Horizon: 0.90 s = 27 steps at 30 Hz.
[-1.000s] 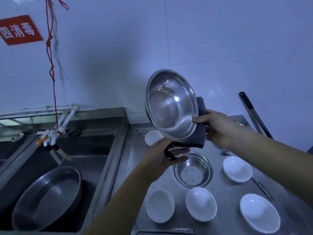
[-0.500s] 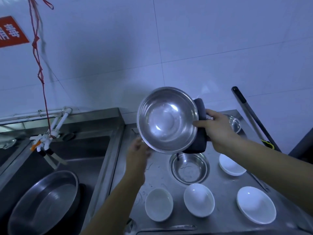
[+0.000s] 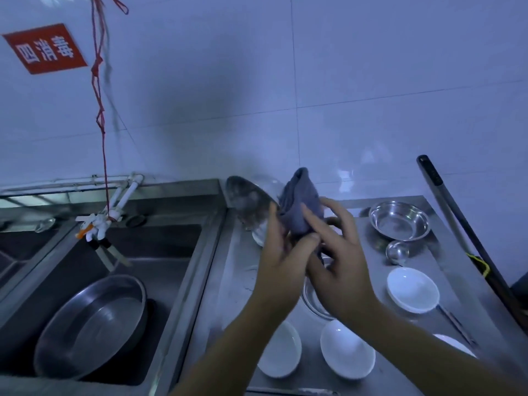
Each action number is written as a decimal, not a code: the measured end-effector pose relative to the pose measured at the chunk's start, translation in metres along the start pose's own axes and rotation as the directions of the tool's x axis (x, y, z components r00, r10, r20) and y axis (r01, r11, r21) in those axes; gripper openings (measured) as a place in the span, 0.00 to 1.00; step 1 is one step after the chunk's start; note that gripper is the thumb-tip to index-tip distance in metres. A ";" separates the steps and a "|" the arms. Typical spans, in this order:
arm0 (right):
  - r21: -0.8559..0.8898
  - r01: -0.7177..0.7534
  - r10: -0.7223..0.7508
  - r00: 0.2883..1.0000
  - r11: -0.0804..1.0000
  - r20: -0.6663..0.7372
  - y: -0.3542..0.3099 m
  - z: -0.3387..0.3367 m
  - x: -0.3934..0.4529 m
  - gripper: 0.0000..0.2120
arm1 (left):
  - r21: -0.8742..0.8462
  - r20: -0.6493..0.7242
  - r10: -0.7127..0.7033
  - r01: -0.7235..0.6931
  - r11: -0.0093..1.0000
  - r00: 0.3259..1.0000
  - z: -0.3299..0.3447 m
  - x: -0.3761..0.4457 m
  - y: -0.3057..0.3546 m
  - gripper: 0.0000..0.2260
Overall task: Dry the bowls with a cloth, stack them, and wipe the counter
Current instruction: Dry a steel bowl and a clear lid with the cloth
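- Steel bowl [image 3: 248, 203]: tilted on edge, blurred; its lower rim is lost behind the left hand [image 3: 281, 262], so the left grip on it cannot be told.
- Grey cloth [image 3: 300, 208]: bunched, standing above both hands, touching the bowl's right side; pinched by the right hand [image 3: 335, 262] between thumb and curled fingers, forefinger stretched across it.
- Second steel bowl [image 3: 314, 302]: on the worktop [image 3: 368, 247], mostly hidden beneath the hands.
- White bowls: one [image 3: 412, 289] whole at right; two near ones [image 3: 281, 352] [image 3: 347, 352] part covered by forearms.
- Rear steel bowl [image 3: 399, 220]: upright, well apart from the hands.
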State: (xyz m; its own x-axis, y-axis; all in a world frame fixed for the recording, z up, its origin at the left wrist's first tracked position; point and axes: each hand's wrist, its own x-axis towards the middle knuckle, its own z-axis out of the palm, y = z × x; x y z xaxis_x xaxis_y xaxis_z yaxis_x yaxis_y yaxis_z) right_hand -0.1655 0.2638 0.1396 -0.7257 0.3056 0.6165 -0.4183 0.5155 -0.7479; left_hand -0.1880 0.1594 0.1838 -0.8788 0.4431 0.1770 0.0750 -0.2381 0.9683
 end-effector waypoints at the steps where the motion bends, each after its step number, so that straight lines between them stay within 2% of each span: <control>1: -0.061 0.040 -0.038 0.999 0.997 0.031 0.000 -0.001 -0.004 0.23 | -0.020 -0.002 -0.022 0.022 1.000 1.000 -0.007 0.000 0.002 0.27; 3: -0.136 0.068 -0.053 0.993 0.988 0.109 -0.005 -0.007 -0.006 0.26 | 0.015 0.024 -0.034 0.034 0.999 0.999 -0.019 0.000 0.010 0.26; 5: -0.139 0.058 -0.029 0.979 0.989 0.203 -0.009 -0.016 -0.002 0.25 | 0.098 0.052 -0.028 0.023 0.995 0.998 -0.030 0.000 0.015 0.26; 8: -0.136 0.128 -0.082 0.950 0.982 0.300 -0.008 -0.025 0.008 0.23 | 0.131 0.102 -0.033 0.019 0.991 0.994 -0.043 0.001 0.020 0.27; 10: -0.197 0.206 -0.134 0.935 0.958 0.328 -0.009 -0.027 0.013 0.23 | 0.161 0.150 -0.052 0.028 0.987 0.987 -0.049 0.001 0.024 0.30; 13: -0.296 0.244 -0.147 0.937 0.923 0.316 -0.015 -0.026 0.022 0.23 | 0.187 0.191 -0.057 0.020 0.982 0.980 -0.052 -0.001 0.028 0.28; 18: -0.268 0.231 -0.121 0.920 0.935 0.372 -0.026 -0.027 0.051 0.23 | 0.242 0.260 -0.052 -0.013 0.970 0.964 -0.054 0.002 0.040 0.25; 20: -0.258 0.186 -0.063 0.905 0.948 0.421 -0.030 -0.032 0.066 0.23 | 0.238 0.285 -0.068 -0.001 0.971 0.956 -0.056 0.002 0.042 0.26; 22: -0.199 0.077 0.027 0.880 0.977 0.475 -0.031 -0.037 0.084 0.21 | 0.194 0.296 -0.077 0.019 0.981 0.952 -0.061 0.004 0.043 0.26; 25: -0.076 -0.020 0.063 0.778 0.997 0.626 -0.027 -0.047 0.107 0.19 | 0.081 0.354 -0.081 0.056 0.995 0.932 -0.071 0.005 0.049 0.27; 27: 0.033 -0.186 0.113 0.720 0.982 0.685 -0.023 -0.055 0.112 0.16 | -0.030 0.377 -0.076 0.094 0.995 0.923 -0.075 0.003 0.057 0.26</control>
State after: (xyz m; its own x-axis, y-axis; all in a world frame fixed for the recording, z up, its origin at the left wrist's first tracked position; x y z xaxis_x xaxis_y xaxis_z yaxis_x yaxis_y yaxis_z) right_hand -0.2071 0.3300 0.2393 -0.9437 -0.2705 0.1906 -0.2943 0.4228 -0.8571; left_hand -0.2221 0.0822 0.2266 -0.6394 0.7528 0.1563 -0.0218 -0.2210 0.9750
